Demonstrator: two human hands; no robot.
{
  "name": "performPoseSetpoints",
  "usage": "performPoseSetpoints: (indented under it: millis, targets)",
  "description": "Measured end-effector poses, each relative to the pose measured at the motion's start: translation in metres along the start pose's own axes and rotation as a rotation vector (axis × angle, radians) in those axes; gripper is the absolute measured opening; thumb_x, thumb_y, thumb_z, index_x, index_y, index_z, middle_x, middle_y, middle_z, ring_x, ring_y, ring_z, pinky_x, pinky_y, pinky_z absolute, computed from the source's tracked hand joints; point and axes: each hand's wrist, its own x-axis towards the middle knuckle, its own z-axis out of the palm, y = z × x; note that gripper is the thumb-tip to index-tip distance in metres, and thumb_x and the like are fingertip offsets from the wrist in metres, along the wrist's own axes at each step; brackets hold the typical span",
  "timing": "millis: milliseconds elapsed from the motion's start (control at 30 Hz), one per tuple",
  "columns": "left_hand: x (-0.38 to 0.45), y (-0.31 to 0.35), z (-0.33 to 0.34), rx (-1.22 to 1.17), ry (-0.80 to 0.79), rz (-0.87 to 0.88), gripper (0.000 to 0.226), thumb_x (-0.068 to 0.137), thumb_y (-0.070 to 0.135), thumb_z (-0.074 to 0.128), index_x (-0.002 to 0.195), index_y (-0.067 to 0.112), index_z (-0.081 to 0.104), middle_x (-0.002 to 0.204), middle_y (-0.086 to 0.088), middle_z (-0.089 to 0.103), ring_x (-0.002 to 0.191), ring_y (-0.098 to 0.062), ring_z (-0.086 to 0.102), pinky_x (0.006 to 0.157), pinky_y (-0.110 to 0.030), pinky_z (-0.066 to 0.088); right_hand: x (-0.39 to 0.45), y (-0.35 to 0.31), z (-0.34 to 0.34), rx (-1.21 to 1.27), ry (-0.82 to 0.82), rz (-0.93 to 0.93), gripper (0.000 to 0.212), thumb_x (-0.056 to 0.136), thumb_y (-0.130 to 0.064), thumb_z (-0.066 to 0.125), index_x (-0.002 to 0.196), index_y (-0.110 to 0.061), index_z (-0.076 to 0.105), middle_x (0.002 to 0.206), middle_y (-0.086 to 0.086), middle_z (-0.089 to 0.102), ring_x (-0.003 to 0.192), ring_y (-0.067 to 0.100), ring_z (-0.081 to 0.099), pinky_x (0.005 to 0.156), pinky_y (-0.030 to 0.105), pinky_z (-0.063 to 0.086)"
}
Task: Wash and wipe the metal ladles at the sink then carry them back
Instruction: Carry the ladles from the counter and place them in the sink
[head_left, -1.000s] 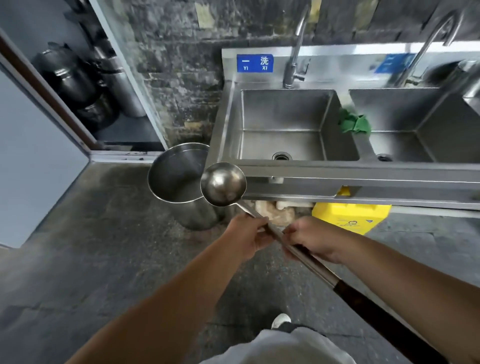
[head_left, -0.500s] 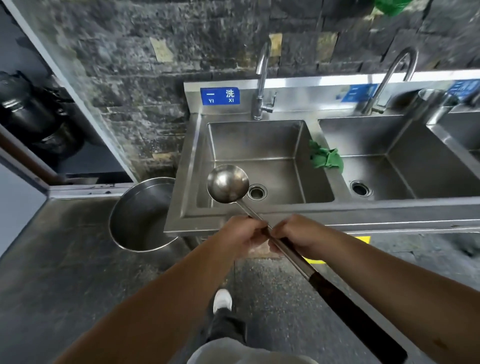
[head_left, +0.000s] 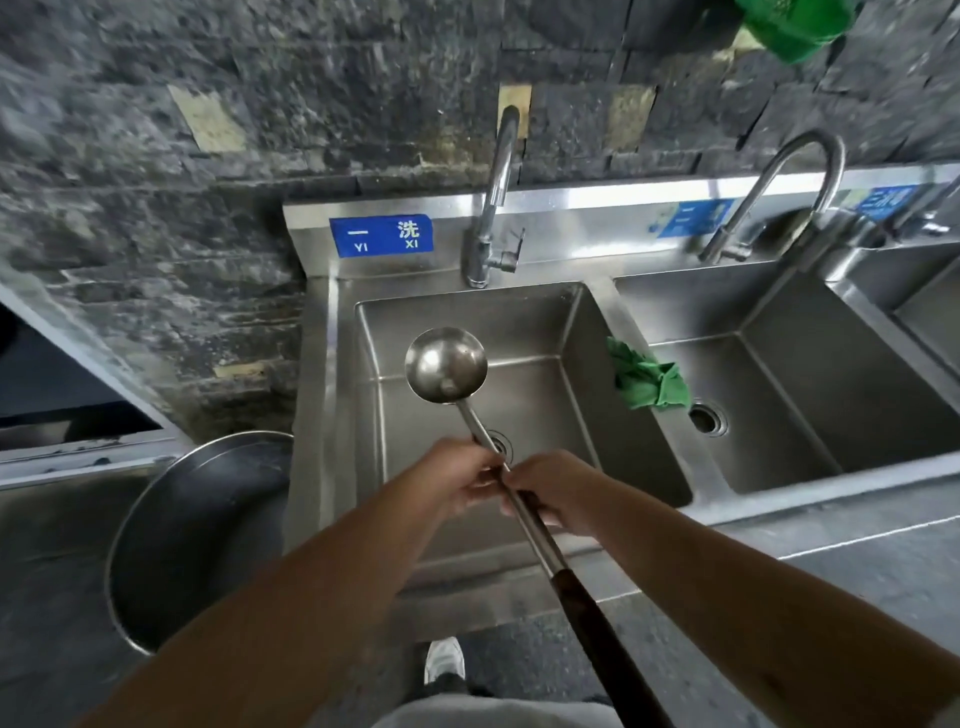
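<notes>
A long metal ladle (head_left: 445, 371) with a dark handle is held over the left basin of a steel sink (head_left: 587, 332), its round bowl facing up above the drain. My left hand (head_left: 457, 480) grips the steel shaft from the left, and my right hand (head_left: 558, 491) grips it just beside, from the right. The dark handle runs down toward the bottom right of the view. A tap (head_left: 496, 197) stands behind the left basin, with no water running from it.
A green cloth (head_left: 649, 382) lies on the divider between the left and middle basins. A second tap (head_left: 779, 192) serves the middle basin. A large steel pot (head_left: 197, 535) stands on the floor left of the sink. A stone wall rises behind.
I have stepped up to the sink. The ladle's bowl moved from in front of the sink's edge to above the left basin. Both hands keep their grip.
</notes>
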Motion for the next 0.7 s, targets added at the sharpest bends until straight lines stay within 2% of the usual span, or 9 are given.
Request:
performPoseSetpoints:
  millis: [100,167,267,333,400,533,700]
  targets:
    - [0.031,0.021,-0.010,0.095,-0.032,-0.025,0.018,0.089,-0.009,0.056,0.083,0.008,0.056,0.074,-0.009,0.061,0.064,-0.019,0.062,0.052,-0.029,0.058,0.031,-0.013,0.005,0.009,-0.005,0.031,0.014,0.095,-0.004,0.056,0.082,-0.005,0.062,0.072,0.012,0.066,0.064,0.017,0.066,0.062,0.024,0.057]
    - [0.042,0.028,-0.014,0.157,-0.040,-0.030,0.020,0.089,-0.009,0.055,0.083,0.010,0.054,0.074,-0.009,0.060,0.063,-0.018,0.060,0.055,-0.031,0.058,0.046,-0.014,0.010,0.008,-0.005,0.050,0.012,0.094,-0.008,0.058,0.084,-0.007,0.064,0.078,0.012,0.070,0.073,0.019,0.068,0.073,0.029,0.058]
    - [0.081,0.034,-0.021,0.227,-0.078,-0.055,0.019,0.090,-0.008,0.054,0.087,0.010,0.056,0.078,-0.009,0.061,0.066,-0.019,0.061,0.061,-0.031,0.058,0.089,-0.017,0.012,-0.010,0.027,0.100,0.007,0.091,-0.014,0.063,0.092,-0.009,0.068,0.097,0.015,0.074,0.093,0.023,0.072,0.086,0.035,0.058]
    - [0.104,0.035,-0.025,0.262,-0.094,-0.061,0.017,0.090,-0.006,0.054,0.095,0.010,0.057,0.080,-0.008,0.061,0.067,-0.017,0.062,0.053,-0.027,0.058,0.117,-0.016,0.011,-0.001,0.037,0.118,0.009,0.089,-0.016,0.067,0.095,-0.010,0.069,0.106,0.015,0.074,0.099,0.023,0.071,0.079,0.031,0.058]
    - [0.127,0.033,-0.029,0.269,-0.096,-0.070,0.017,0.091,-0.004,0.055,0.099,0.011,0.057,0.079,-0.006,0.061,0.065,-0.014,0.061,0.047,-0.021,0.053,0.141,-0.016,0.008,0.010,0.035,0.149,0.010,0.088,-0.016,0.068,0.094,-0.009,0.071,0.107,0.014,0.074,0.093,0.021,0.071,0.074,0.029,0.058]
    - [0.168,0.027,-0.036,0.305,-0.069,-0.103,0.016,0.091,-0.002,0.056,0.099,0.011,0.060,0.079,-0.005,0.063,0.060,-0.011,0.061,0.044,-0.017,0.048,0.178,-0.016,0.007,0.034,0.020,0.196,0.015,0.090,-0.013,0.067,0.102,-0.003,0.070,0.096,0.011,0.072,0.088,0.019,0.067,0.085,0.033,0.058]
    - [0.220,0.015,-0.056,0.340,-0.041,-0.122,0.019,0.091,0.003,0.060,0.110,0.006,0.061,0.089,-0.008,0.066,0.069,-0.014,0.065,0.052,-0.022,0.053,0.231,-0.009,0.014,0.086,-0.022,0.239,0.015,0.091,-0.010,0.064,0.105,-0.005,0.068,0.086,0.005,0.070,0.075,0.013,0.065,0.064,0.025,0.054]
